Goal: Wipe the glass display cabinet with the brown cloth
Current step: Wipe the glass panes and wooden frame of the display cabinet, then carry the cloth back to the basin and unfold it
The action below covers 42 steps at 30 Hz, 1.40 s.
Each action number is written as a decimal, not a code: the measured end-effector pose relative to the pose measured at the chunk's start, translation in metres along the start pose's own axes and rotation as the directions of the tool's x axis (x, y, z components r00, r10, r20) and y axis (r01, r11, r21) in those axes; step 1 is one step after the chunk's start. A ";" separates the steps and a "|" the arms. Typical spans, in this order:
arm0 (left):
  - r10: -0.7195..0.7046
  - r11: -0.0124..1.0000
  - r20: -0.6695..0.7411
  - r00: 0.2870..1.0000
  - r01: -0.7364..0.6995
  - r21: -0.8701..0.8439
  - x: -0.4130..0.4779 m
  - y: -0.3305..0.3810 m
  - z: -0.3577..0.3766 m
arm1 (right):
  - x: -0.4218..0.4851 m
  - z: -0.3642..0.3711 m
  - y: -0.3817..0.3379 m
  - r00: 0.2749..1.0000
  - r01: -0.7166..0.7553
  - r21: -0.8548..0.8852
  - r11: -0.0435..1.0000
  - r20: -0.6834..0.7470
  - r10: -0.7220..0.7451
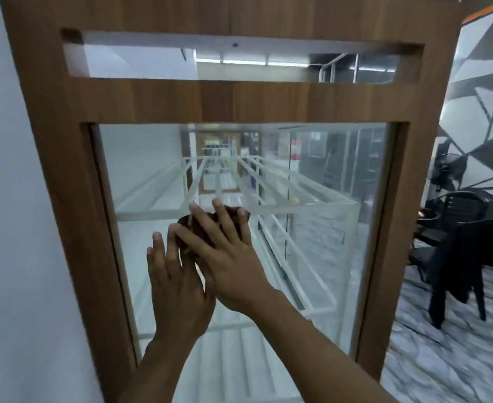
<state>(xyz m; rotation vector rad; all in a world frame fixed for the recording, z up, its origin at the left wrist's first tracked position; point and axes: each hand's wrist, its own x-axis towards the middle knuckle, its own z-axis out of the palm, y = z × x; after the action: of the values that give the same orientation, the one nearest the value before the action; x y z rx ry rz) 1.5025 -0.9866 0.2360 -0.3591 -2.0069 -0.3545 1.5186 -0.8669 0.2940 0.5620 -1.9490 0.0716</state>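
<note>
The glass display cabinet (73, 181) fills the view, a brown wooden frame around a large glass pane (320, 257) with white shelf frames behind it. The brown cloth (203, 225) is bunched against the middle of the pane. My right hand (224, 257) lies flat over the cloth, fingers spread, pressing it to the glass. My left hand (175, 283) rests just below and left of it, its fingertips touching the cloth's lower left edge and tucked partly under the right hand. Most of the cloth is hidden beneath the hands.
A white wall (12, 228) stands close on the left of the cabinet. On the right are a black chair with dark clothing draped over it (469, 257), a black fan (446, 170) and a marbled floor (448, 359).
</note>
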 end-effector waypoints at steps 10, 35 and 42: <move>-0.105 0.959 0.569 0.816 0.234 -0.158 -0.108 0.069 0.008 | -0.189 -0.035 0.057 0.621 -0.783 0.019 0.622 0.084 0.779; 0.151 0.851 0.926 0.346 0.430 -0.300 -0.090 0.449 0.096 | -0.360 -0.281 0.342 0.330 -0.853 -0.074 0.516 0.690 0.644; 0.206 0.793 0.928 0.309 0.503 -0.343 -0.068 0.497 0.178 | -0.388 -0.268 0.431 0.298 -0.846 -0.110 0.522 0.714 0.633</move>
<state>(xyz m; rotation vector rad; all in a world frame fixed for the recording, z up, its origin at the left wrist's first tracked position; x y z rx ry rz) 1.5869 -0.4695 0.1444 -0.9505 -3.1245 -1.1564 1.6952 -0.2683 0.1588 -0.3204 -2.8374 0.9106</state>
